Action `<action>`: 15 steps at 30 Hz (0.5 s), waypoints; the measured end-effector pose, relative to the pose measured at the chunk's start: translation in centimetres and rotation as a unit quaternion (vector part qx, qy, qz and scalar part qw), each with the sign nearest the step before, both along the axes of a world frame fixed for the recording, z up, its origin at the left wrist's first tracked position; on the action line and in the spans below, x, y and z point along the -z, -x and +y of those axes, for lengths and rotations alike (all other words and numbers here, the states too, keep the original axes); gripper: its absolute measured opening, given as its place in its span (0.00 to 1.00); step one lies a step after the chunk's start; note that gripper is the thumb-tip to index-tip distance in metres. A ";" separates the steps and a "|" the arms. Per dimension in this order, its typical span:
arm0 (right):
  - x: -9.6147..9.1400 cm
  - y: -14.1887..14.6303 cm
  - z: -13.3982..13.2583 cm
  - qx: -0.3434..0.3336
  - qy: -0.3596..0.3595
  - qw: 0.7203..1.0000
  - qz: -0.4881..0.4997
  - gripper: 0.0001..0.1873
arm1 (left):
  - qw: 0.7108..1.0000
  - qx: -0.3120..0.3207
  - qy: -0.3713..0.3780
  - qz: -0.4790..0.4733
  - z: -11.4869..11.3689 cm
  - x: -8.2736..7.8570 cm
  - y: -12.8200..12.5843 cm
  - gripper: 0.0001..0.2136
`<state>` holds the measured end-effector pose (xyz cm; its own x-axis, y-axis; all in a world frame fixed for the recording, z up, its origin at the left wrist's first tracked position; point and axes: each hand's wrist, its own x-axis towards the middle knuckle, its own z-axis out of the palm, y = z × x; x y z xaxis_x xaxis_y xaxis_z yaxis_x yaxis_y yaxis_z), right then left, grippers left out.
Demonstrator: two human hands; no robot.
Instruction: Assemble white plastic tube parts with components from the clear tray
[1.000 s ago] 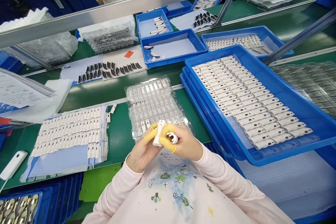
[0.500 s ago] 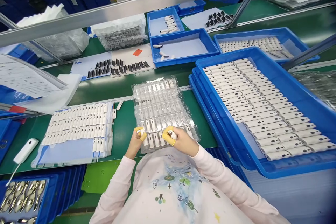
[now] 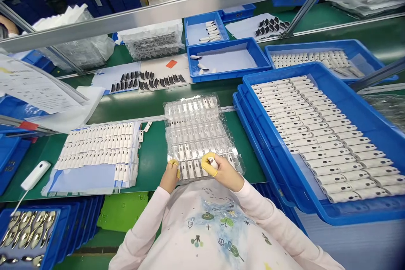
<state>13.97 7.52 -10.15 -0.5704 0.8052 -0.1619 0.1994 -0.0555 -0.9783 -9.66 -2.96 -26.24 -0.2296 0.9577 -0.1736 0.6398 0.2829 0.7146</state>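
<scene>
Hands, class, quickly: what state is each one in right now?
Left hand: fingers curled at the near edge of the clear tray; any hold cannot be told.
Right hand: closed on a small white part.

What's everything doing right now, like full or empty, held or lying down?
Clear tray, lying flat, partly filled.
Left hand, fingertips on the clear tray's near edge.
Right hand, pinching a small white part.
Big blue tray, full of rows of white pieces.
Small blue tray, nearly empty.
</scene>
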 end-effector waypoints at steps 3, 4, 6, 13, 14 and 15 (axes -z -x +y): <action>0.5 0.1 -0.1 0.004 -0.003 0.999 0.045 0.13 | 0.998 -0.027 -0.011 0.060 -0.4 0.1 -0.6 0.12; 0.6 0.2 -0.2 0.009 0.000 0.998 0.063 0.14 | 0.997 -0.034 -0.013 0.072 -0.4 0.2 -0.7 0.11; 1.0 0.6 -0.2 0.025 0.002 0.995 0.093 0.14 | 0.995 -0.044 -0.019 0.085 -0.3 0.2 -0.7 0.10; 4.3 4.1 -0.4 0.112 0.008 0.990 0.084 0.18 | 0.993 -0.042 -0.097 0.046 -0.2 -3.1 -2.3 0.13; 4.9 4.8 -0.4 0.119 0.012 0.990 0.079 0.18 | 0.993 -0.035 -0.112 0.034 -0.3 -4.0 -3.0 0.15; 5.4 5.7 -0.5 0.124 0.016 0.989 0.074 0.19 | 0.991 -0.029 -0.126 0.024 -0.3 -5.0 -3.6 0.18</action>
